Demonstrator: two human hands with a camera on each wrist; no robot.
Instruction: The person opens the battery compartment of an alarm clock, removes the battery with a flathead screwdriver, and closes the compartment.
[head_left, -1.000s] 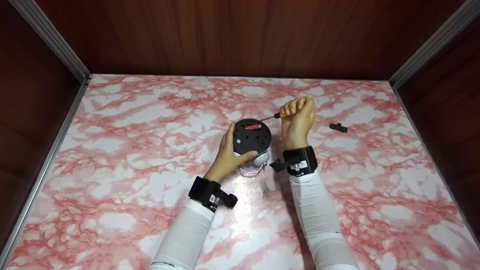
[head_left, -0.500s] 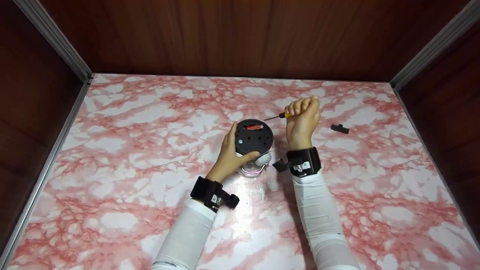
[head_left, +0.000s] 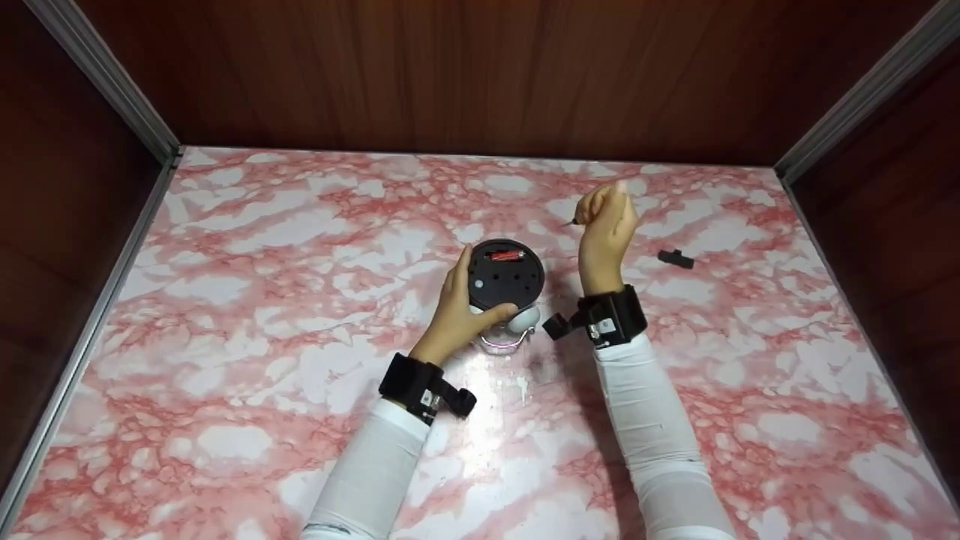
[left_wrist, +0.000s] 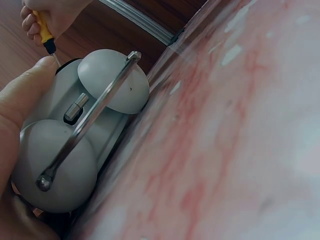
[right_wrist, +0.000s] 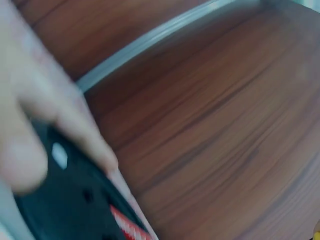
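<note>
A twin-bell alarm clock (head_left: 506, 289) has its round black back facing up, with a red battery (head_left: 505, 256) in the slot near its far edge. My left hand (head_left: 451, 319) grips the clock's side, thumb across the bell end. The left wrist view shows its pale grey bells (left_wrist: 117, 80) and curved metal handle (left_wrist: 90, 122). My right hand (head_left: 607, 223), to the right of the clock and apart from it, holds a screwdriver (left_wrist: 44, 29) by its yellow handle. Most of the screwdriver is hidden behind the fingers in the head view.
On the tabletop to the right of my right hand lies a small black battery cover (head_left: 676, 259) with a tab. Dark wood panels (head_left: 480, 75) stand at the back and both sides of the red-and-white marbled table (head_left: 247, 337).
My right hand has drawn the screwdriver away from the clock's edge, to the right and slightly farther back, and its wrist has turned. The left hand and clock have hardly moved.
</note>
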